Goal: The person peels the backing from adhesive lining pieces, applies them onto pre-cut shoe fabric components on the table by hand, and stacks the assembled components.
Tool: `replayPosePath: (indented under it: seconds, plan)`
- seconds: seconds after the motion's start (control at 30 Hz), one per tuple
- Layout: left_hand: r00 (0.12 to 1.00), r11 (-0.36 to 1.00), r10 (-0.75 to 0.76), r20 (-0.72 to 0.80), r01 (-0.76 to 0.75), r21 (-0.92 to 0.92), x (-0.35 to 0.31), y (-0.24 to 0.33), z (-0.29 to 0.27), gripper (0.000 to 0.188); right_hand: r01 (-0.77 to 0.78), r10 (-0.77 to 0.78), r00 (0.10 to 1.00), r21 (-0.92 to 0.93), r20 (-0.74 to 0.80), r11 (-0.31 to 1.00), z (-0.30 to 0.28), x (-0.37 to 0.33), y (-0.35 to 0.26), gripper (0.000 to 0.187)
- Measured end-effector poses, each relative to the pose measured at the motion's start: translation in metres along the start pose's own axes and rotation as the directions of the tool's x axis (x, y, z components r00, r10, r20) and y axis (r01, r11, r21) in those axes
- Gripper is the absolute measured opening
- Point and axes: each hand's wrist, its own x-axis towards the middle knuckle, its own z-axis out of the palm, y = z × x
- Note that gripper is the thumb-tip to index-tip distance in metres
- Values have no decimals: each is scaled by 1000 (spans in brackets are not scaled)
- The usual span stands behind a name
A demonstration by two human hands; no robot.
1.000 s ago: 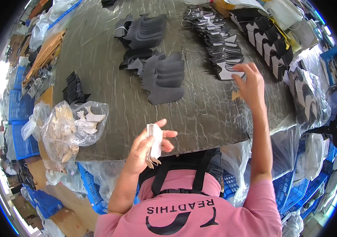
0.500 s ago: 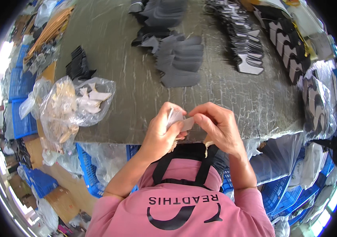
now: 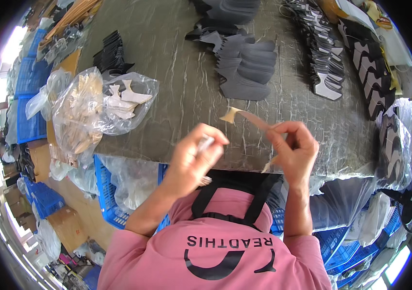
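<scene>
My left hand [image 3: 194, 157] is closed around small pale grey-white pieces, mostly hidden by its fingers, just above the table's near edge. To its right, my right hand [image 3: 296, 147] pinches a thin tan strip [image 3: 254, 119] between thumb and fingertips. The strip stretches up and left to a flared cream end and is a little blurred. Another pale scrap [image 3: 269, 165] sticks out below the right palm. Beyond the hands lies a fanned stack of dark grey cut pieces [image 3: 247, 72] on the dark table [image 3: 172, 67].
At the left, a clear plastic bag [image 3: 128, 123] holds pale scraps, with a small black stack [image 3: 109, 55] behind it. Grey-and-black pieces [image 3: 329, 84] lie in a row at the right. Blue crates [image 3: 107, 193] stand below the table edge.
My hands have moved apart. The right hand has gone right, drawing the strip away from the pieces in my left hand. The view has shifted slightly.
</scene>
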Motion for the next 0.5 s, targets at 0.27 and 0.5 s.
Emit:
replayPosePath:
  seconds: [0.27, 0.5]
  plan:
    - [984, 941, -81, 158, 128, -314, 5, -6, 22, 23, -76, -55, 887, 262, 459, 962, 21, -16, 7, 20]
    - [966, 904, -123, 227, 203, -376, 12, -12, 19, 28, -159, 10, 881, 274, 473, 949, 21, -17, 15, 22]
